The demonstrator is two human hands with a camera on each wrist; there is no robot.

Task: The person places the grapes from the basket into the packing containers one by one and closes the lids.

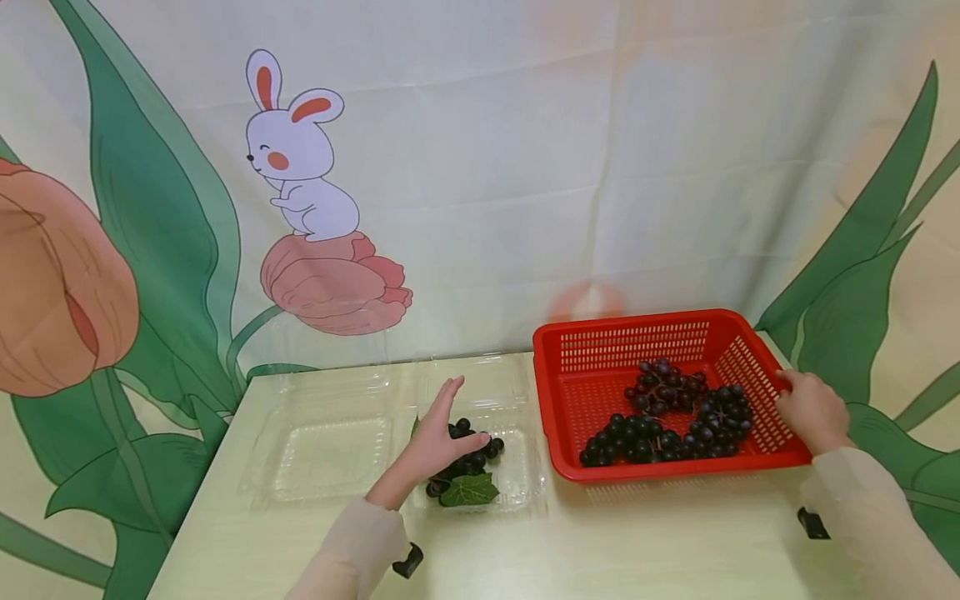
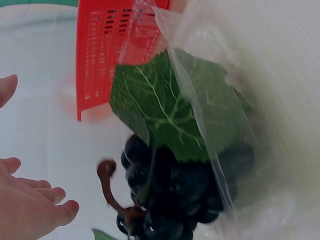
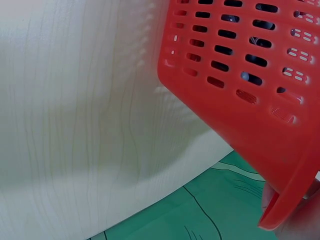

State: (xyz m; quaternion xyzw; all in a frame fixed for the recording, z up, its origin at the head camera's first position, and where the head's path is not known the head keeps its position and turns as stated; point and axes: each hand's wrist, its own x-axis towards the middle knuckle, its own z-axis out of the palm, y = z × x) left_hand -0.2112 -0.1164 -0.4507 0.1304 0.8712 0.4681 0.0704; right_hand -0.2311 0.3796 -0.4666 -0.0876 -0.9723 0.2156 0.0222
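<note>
My left hand [image 1: 435, 437] is just over a dark grape bunch [image 1: 477, 462], thumb and fingers spread, gripping nothing. That bunch lies with a green leaf [image 1: 471, 490] in a clear plastic box [image 1: 522, 493]. Closer up, the left wrist view has the open fingers beside the grapes [image 2: 167, 192], with a brown stem [image 2: 106, 182] poking out and the box wall crossing the leaf. At the right, my right hand [image 1: 813, 410] grips the rim of a red plastic basket [image 1: 551, 408]. Its fingers curl under that rim in the right wrist view, mostly hidden by the basket [image 3: 220, 107].
Three dark grape bunches [image 1: 667, 433] lie inside the basket. Left of the grape box is another clear plastic box [image 1: 277, 454] with its lid raised at the back. The pale table [image 1: 600, 542] ends against a printed cloth backdrop [image 1: 480, 167].
</note>
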